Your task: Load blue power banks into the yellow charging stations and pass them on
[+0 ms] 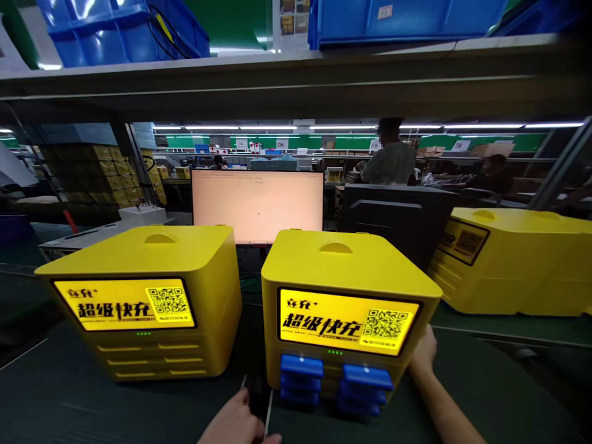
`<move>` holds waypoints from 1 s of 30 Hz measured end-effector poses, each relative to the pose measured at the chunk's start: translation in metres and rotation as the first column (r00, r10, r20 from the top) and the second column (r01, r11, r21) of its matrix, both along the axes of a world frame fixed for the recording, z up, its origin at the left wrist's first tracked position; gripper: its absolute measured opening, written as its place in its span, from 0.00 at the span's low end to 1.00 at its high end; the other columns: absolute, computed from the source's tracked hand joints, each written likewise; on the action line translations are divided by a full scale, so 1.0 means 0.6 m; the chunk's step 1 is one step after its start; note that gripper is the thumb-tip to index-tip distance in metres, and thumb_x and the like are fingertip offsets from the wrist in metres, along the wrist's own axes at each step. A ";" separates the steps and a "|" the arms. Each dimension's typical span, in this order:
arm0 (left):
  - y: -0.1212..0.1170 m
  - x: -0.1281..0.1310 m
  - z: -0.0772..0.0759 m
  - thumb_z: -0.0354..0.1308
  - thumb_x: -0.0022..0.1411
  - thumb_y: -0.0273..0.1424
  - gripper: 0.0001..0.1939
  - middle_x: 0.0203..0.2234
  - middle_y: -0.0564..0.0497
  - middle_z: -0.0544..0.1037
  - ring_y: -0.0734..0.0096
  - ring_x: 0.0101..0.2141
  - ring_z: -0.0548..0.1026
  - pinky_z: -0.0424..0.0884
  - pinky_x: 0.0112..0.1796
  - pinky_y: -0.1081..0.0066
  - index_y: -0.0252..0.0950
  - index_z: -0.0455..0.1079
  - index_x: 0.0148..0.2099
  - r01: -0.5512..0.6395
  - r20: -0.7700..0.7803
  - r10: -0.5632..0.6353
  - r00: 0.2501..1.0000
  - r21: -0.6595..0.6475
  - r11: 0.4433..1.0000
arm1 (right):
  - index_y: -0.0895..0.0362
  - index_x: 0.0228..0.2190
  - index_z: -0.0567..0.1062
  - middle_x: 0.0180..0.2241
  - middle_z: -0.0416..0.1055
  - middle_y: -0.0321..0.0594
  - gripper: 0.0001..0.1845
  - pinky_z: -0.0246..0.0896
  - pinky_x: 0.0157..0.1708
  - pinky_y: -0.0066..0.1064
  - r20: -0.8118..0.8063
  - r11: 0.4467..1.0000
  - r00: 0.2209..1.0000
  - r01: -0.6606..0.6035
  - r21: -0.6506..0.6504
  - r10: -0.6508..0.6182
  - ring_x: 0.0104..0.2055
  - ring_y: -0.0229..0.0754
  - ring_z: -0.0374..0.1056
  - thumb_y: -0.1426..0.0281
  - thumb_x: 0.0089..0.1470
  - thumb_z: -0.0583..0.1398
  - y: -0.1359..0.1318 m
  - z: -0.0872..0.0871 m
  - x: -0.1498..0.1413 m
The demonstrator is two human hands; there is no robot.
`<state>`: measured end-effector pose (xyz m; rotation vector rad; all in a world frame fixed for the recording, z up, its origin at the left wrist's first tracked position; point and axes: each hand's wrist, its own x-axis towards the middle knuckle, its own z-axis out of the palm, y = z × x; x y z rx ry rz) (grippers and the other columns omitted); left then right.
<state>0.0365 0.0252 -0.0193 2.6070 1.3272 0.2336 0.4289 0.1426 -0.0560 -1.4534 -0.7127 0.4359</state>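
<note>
Right hand [423, 354] grips side of yellow charger [345, 308], screen reading 超级快充; left hand [238, 422] grip unclear.

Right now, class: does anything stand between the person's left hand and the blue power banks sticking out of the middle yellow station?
Nothing visible does. The left hand sits at the bottom edge, just left of the blue power banks jutting from the middle yellow station; only dark belt lies between. The right hand already touches the station's right side.
</note>
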 end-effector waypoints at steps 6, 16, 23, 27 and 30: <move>0.016 0.018 -0.002 0.49 0.59 0.49 0.23 0.20 0.51 0.72 0.65 0.27 0.68 0.59 0.34 0.69 0.37 0.68 0.22 -0.311 0.615 0.391 0.684 -0.239 0.920 | 0.59 0.39 0.72 0.41 0.74 0.46 0.32 0.65 0.42 0.38 -0.091 0.973 0.969 -0.232 -0.002 0.231 0.46 0.55 0.67 0.50 0.36 0.62 -0.122 -0.008 -0.075; -0.001 0.074 0.049 0.55 0.51 0.56 0.27 0.29 0.49 0.74 0.63 0.32 0.70 0.66 0.33 0.72 0.34 0.71 0.34 -0.255 0.802 0.570 0.178 -0.522 0.814 | 0.55 0.49 0.70 0.52 0.67 0.41 0.32 0.59 0.53 0.39 -0.139 0.882 0.872 -0.471 0.018 0.469 0.58 0.53 0.57 0.49 0.47 0.61 -0.197 -0.010 -0.103; -0.009 0.093 0.067 0.52 0.55 0.54 0.26 0.26 0.51 0.72 0.65 0.32 0.68 0.64 0.35 0.72 0.35 0.71 0.30 -0.245 0.819 0.547 0.173 -0.502 0.829 | 0.56 0.49 0.69 0.51 0.68 0.43 0.33 0.57 0.54 0.40 -0.123 0.876 0.868 -0.482 0.027 0.482 0.57 0.53 0.58 0.48 0.46 0.61 -0.189 -0.015 -0.101; -0.008 0.107 0.086 0.56 0.54 0.51 0.23 0.26 0.52 0.70 0.66 0.32 0.67 0.64 0.36 0.72 0.35 0.71 0.26 -0.195 0.796 0.546 0.263 -0.510 0.838 | 0.56 0.49 0.69 0.51 0.68 0.42 0.32 0.60 0.52 0.37 -0.109 0.869 0.863 -0.492 0.042 0.494 0.57 0.52 0.58 0.49 0.48 0.60 -0.190 -0.014 -0.101; -0.021 0.114 0.088 0.59 0.51 0.50 0.21 0.24 0.52 0.71 0.65 0.31 0.68 0.65 0.36 0.71 0.34 0.71 0.28 -0.097 0.768 0.601 0.222 -0.596 0.797 | 0.57 0.49 0.69 0.50 0.69 0.42 0.32 0.59 0.53 0.37 -0.108 0.872 0.866 -0.488 0.040 0.489 0.56 0.52 0.60 0.49 0.48 0.61 -0.189 -0.014 -0.100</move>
